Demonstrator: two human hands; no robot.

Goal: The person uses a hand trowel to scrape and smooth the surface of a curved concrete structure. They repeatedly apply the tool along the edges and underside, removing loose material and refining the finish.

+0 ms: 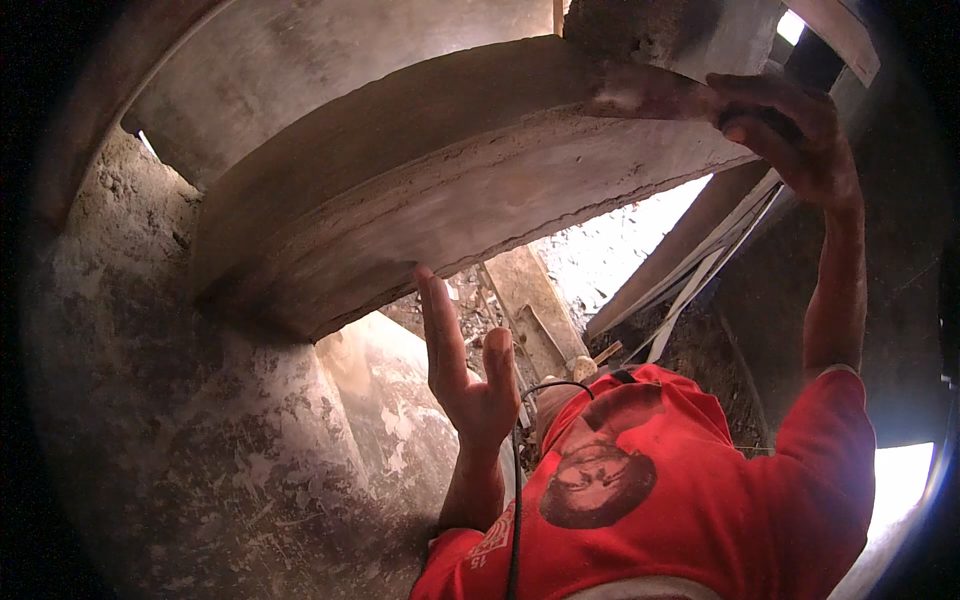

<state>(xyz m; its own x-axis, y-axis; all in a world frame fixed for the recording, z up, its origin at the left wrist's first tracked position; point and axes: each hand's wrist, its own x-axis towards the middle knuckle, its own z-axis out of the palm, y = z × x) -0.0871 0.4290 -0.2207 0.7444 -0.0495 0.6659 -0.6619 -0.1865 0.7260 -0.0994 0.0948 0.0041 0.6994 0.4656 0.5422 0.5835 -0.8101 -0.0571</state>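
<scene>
A curved grey beam, looking like concrete or plaster (pixel 480 190), arches across the upper middle. My left hand (pixel 470 380) is raised below its lower edge, fingers stretched out and thumb apart; its fingertips reach the edge, though I cannot tell if they press on it. It holds nothing. My right hand (pixel 795 135) is lifted to the beam's right end, with fingers and thumb curled. Just at its fingertips, a smooth brownish strip (pixel 655 93) lies against the beam's face. Whether this is a flat tool or a damp patch is unclear.
A mottled grey wall (pixel 230 430) rises on the left. Below the beam lie a wooden plank (pixel 535 310), rubble and slanted thin strips (pixel 690 290). A black cable (pixel 516 480) runs down my red shirt (pixel 690 470). A dark wall (pixel 900 250) stands on the right.
</scene>
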